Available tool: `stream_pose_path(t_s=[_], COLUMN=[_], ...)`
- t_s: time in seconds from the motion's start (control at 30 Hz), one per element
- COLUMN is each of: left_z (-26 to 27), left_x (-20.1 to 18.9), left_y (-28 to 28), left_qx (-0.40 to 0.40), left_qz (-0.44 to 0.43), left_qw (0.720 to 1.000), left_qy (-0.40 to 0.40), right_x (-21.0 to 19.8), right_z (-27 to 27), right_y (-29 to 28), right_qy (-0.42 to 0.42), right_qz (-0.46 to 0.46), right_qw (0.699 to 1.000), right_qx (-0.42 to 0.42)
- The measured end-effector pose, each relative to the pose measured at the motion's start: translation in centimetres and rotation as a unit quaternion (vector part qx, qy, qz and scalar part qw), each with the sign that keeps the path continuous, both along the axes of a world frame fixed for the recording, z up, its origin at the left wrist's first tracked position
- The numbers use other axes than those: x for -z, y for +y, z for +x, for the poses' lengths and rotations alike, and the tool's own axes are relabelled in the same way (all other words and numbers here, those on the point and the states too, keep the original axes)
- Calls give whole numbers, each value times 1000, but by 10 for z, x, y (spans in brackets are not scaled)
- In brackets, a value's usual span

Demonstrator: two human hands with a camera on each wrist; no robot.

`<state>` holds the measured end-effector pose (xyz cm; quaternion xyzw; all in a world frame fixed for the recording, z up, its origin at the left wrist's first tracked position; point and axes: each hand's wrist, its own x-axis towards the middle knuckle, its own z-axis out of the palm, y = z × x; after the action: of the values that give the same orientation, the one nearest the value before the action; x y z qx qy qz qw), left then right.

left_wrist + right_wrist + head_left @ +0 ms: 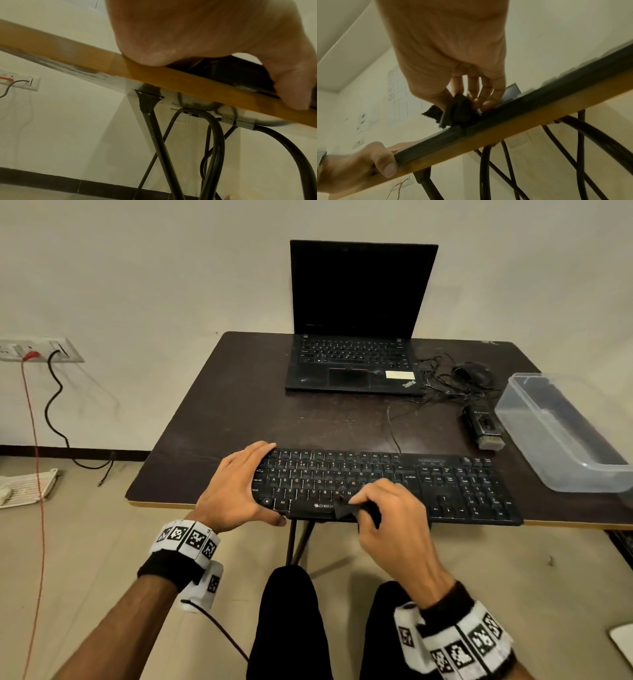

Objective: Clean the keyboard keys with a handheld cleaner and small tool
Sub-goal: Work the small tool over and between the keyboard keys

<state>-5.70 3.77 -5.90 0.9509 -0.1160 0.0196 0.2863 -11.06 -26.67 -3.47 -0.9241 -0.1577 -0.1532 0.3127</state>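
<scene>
A black keyboard (428, 484) lies along the front edge of the dark table (239, 405). My left hand (246, 484) grips its left end, fingers over the far edge and thumb on the near edge. My right hand (373, 501) pinches a small black cloth (346, 510) and holds it against the space bar area. In the right wrist view the cloth (457, 112) is bunched under the fingertips (486, 104) on the keyboard's front rim (505, 116). A black handheld cleaner (483, 426) lies on the table at the right, untouched. The left wrist view shows mostly palm (188, 33) above the table edge (171, 81).
An open black laptop (352, 364) stands at the back of the table. A mouse (474, 371) with tangled cables lies to its right. A clear plastic container (561, 436) sits at the right edge. A wall socket (37, 350) with cords is at the left. Black metal table legs (154, 135) cross below.
</scene>
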Motion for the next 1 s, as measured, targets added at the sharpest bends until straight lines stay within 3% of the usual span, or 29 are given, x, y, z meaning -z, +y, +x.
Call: stream_pose_path(t_s=[0.1,0.23,0.37,0.5,0.63,0.87,1.0], left_z=[0,1,1,-1,-5,-5,-6], left_x=[0,-7,-17,-20,-11,-6,-7], left_y=[-1,-6,-23,-29,-27,-29,-29], left_qx=[3,15,65,72,48,38,32], left_qz=[7,10,60,68,3,-22,-31], left_qw=[1000,1000,996,995,999,998,999], left_qy=[5,19,-23,10,-25,-44,-30], right_x=[3,10,4,0,1,9,5], right_z=[1,2,3,2,9,23,23], right_y=[4,50,84,33,-29,41,20], right_qy=[-18,3,19,24,19,9,27], right_qz=[-24,30,31,10,22,54,23], right_qw=[999,997,995,1000,995,998,999], right_qx=[-21,-65,-91,-14,97,-5,-24])
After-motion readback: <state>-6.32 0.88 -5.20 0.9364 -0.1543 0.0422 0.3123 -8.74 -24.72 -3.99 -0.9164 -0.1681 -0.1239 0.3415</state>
